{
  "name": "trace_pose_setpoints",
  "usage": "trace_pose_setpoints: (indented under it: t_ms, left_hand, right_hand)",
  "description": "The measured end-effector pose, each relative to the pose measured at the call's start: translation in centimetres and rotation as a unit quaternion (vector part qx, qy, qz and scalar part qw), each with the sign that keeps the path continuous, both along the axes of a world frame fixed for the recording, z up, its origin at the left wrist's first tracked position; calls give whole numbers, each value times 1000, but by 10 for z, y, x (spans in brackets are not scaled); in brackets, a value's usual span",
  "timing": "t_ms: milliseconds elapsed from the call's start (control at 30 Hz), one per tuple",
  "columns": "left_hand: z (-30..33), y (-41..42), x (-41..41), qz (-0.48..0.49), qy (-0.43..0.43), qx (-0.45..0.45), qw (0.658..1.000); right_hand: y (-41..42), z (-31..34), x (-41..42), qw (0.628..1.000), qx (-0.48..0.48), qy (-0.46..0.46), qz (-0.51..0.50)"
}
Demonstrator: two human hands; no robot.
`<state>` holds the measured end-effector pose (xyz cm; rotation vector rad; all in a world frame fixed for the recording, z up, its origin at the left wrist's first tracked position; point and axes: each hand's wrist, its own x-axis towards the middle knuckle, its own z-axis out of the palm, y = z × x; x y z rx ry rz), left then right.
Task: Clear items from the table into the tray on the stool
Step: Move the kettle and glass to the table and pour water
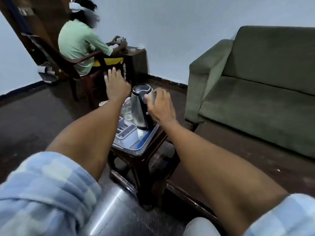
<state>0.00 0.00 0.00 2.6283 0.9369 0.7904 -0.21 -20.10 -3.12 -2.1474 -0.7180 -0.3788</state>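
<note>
Steel electric kettle with a black lid and handle (pixel 142 106) stands at the far end of the shallow metal tray (pixel 136 149) on the dark wooden stool (pixel 144 167), in the middle of the frame. The right hand (pixel 161 106) is wrapped round the kettle's black handle; the left hand (pixel 117 86) hovers above and left of it, fingers spread, holding nothing. A clear glass jar (pixel 127 109) sits just beside the kettle, and a grey compartmented organiser (pixel 125 131) lies nearer the camera. The step looks like seating the kettle: the person should lower it straight, keep its base flat inside the tray's rim, avoid nudging the jar, and let go only once it stands steady.
</note>
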Motion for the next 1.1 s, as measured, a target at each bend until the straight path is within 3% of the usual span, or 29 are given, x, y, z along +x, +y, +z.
trace_pose_setpoints:
  t_ms: [200, 433, 633, 767, 833, 933, 1033, 1100]
  left_hand:
    - [-80, 19, -24, 3, 142, -160, 977]
    - [-122, 19, -7, 23, 141, -138, 980]
    - [-120, 19, 4, 57, 86, -125, 987]
    - [-115, 8, 0, 81, 39, -111, 990]
    - [-109, -3, 3, 68, 20, -89, 994]
    - [-90, -28, 16, 17, -56, -147, 987]
    - [-67, -67, 38, 36, -141, -214, 966]
    - [-51, -106, 54, -32, -145, -185, 971]
  right_hand:
    - [25, -39, -15, 983, 25, 179, 13]
    - [41, -58, -14, 942, 139, 300, 51]
    - [19, -36, -1, 931, 225, 284, 42]
    - [-9, 0, 13, 938, 260, 223, 51]
    - [-32, 26, 22, 937, 280, 201, 47]
    - [-73, 61, 36, 941, 300, 154, 24]
    - [-129, 81, 47, 945, 306, 115, -28]
    - [-171, 88, 50, 945, 310, 85, -60]
